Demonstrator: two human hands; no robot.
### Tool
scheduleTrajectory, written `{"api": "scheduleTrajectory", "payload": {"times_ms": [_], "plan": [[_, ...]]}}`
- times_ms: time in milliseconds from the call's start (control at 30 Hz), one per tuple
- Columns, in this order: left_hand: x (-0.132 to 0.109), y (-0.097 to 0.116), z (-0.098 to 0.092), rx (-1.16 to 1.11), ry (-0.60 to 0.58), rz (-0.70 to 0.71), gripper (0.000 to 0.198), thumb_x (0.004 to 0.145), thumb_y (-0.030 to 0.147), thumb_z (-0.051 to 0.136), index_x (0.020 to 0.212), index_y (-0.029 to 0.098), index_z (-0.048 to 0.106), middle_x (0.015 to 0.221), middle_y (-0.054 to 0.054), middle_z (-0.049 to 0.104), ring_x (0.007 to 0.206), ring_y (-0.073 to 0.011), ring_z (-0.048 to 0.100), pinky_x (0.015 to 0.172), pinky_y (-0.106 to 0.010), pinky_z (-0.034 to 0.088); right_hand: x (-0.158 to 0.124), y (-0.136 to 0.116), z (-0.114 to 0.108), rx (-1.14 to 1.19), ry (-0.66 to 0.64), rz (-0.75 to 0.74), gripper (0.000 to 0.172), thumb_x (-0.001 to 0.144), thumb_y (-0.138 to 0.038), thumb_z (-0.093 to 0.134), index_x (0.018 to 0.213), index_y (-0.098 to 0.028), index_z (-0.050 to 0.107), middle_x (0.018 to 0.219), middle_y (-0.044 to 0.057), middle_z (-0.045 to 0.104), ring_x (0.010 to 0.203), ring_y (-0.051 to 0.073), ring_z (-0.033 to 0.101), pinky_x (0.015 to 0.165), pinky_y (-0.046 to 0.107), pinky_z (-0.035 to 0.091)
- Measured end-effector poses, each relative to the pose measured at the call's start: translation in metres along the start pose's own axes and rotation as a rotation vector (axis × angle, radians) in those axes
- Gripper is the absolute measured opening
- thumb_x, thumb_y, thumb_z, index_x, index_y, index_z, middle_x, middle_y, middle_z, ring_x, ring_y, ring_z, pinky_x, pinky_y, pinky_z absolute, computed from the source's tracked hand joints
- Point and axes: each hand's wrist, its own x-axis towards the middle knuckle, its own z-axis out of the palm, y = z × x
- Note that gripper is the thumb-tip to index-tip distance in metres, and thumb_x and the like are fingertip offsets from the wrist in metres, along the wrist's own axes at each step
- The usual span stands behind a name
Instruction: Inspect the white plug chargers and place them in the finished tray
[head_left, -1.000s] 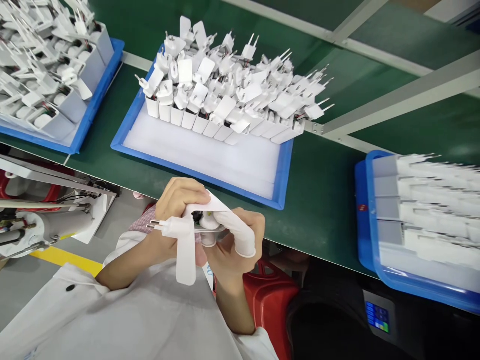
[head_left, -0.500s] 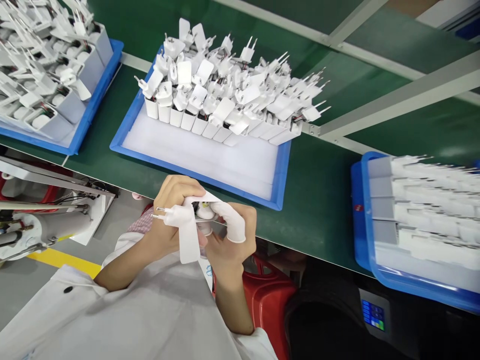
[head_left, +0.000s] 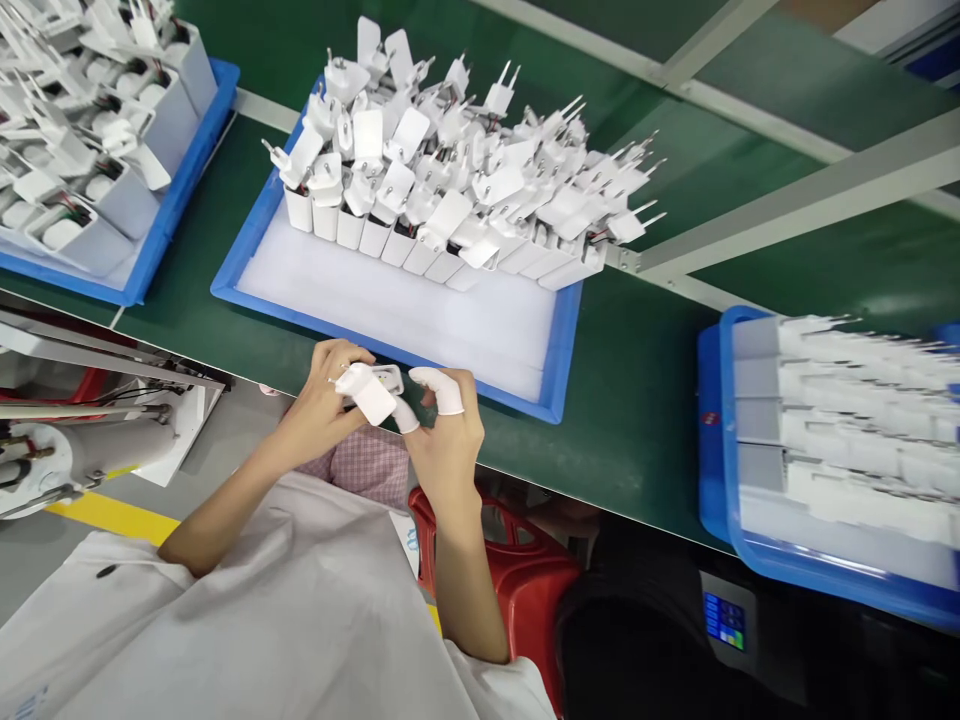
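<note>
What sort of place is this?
Probably an electronics factory's assembly area: blue plastic trays hold many similar white plastic units with pronged plugs on a long green worktop.

White plug adapter (head_left: pixel 373 395) now farther forward, nearer the blue tray (head_left: pixel 564 350)

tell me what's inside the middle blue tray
The blue tray holds packed white cases, plugs heaped on them, and a white liner, bare in front. What lies beneath the cases is covered.
</note>
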Motion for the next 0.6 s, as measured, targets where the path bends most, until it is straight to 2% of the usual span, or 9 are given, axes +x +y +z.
{"api": "scheduleTrajectory", "payload": {"times_ms": [100,133,200,267,333,367,500,600], "plan": [[-0.005,-0.009,-0.020,0.081,-0.147,-0.073,0.039,0.084,0.022,0.067,0.119,0.022,0.050,0.113,-0.008,0.056,0.113,-0.0256,0.050,0.091,-0.038,0.049,-0.003,0.005,-0.014,0.125,0.017,-0.019,0.018,0.098,-0.012,0.049,0.101,-0.023,0.064,0.084,0.001,0.062,0.072,0.014,0.061,0.066,0.027,0.049],[-0.006,-0.010,-0.026,0.098,-0.155,-0.066,0.040,0.085,0.020,0.066,0.121,0.021,0.049,0.114,-0.008,0.057,0.110,-0.0249,0.052,0.090,-0.037,0.049,-0.004,0.002,-0.018,0.157,0.023,-0.028,0.021,0.099,-0.013,0.047,0.099,-0.023,0.065,0.081,0.000,0.062,0.069,0.014,0.059,0.064,0.028,0.049],[-0.007,-0.008,-0.032,0.127,-0.138,-0.011,0.037,0.088,0.017,0.061,0.123,0.020,0.048,0.115,-0.009,0.058,0.107,-0.0239,0.053,0.091,-0.038,0.049,-0.007,-0.008,-0.021,0.177,0.012,-0.067,0.015,0.098,-0.023,0.051,0.102,-0.023,0.065,0.082,0.002,0.064,0.072,0.017,0.060,0.065,0.031,0.050],[-0.006,-0.004,-0.032,0.138,-0.130,0.053,0.031,0.093,0.017,0.056,0.123,0.020,0.049,0.116,-0.010,0.059,0.107,-0.0244,0.053,0.092,-0.039,0.048,-0.009,-0.020,-0.015,0.128,-0.026,-0.139,0.024,0.093,-0.033,0.060,0.115,-0.022,0.062,0.094,0.007,0.068,0.086,0.023,0.063,0.077,0.040,0.055],[-0.004,0.000,-0.029,0.148,-0.155,0.087,0.026,0.095,0.018,0.054,0.121,0.019,0.050,0.115,-0.011,0.060,0.107,-0.0258,0.053,0.092,-0.041,0.049,-0.010,-0.026,-0.002,0.063,-0.049,-0.191,0.041,0.088,-0.031,0.069,0.126,-0.021,0.056,0.105,0.010,0.069,0.097,0.026,0.064,0.090,0.046,0.054],[-0.003,0.001,-0.026,0.158,-0.177,0.098,0.025,0.095,0.018,0.053,0.120,0.019,0.051,0.114,-0.012,0.061,0.107,-0.0263,0.053,0.091,-0.042,0.050,-0.009,-0.025,0.006,0.050,-0.052,-0.188,0.045,0.088,-0.028,0.070,0.129,-0.021,0.054,0.107,0.010,0.069,0.100,0.026,0.064,0.094,0.048,0.054],[-0.003,-0.005,-0.023,0.145,-0.205,0.142,0.030,0.094,0.011,0.050,0.123,0.018,0.052,0.115,-0.011,0.064,0.105,-0.0249,0.055,0.090,-0.039,0.052,0.000,-0.006,0.019,0.126,-0.113,-0.153,0.041,0.089,-0.023,0.070,0.127,-0.023,0.056,0.110,0.011,0.070,0.102,0.026,0.068,0.090,0.048,0.058],[-0.004,-0.014,-0.024,0.038,-0.194,0.068,0.037,0.093,0.013,0.057,0.129,0.019,0.050,0.115,-0.008,0.066,0.099,-0.0211,0.059,0.086,-0.034,0.053,0.007,0.008,0.014,0.220,-0.215,-0.179,0.034,0.090,-0.017,0.067,0.122,-0.024,0.060,0.108,0.009,0.073,0.099,0.026,0.071,0.086,0.049,0.061]]}}
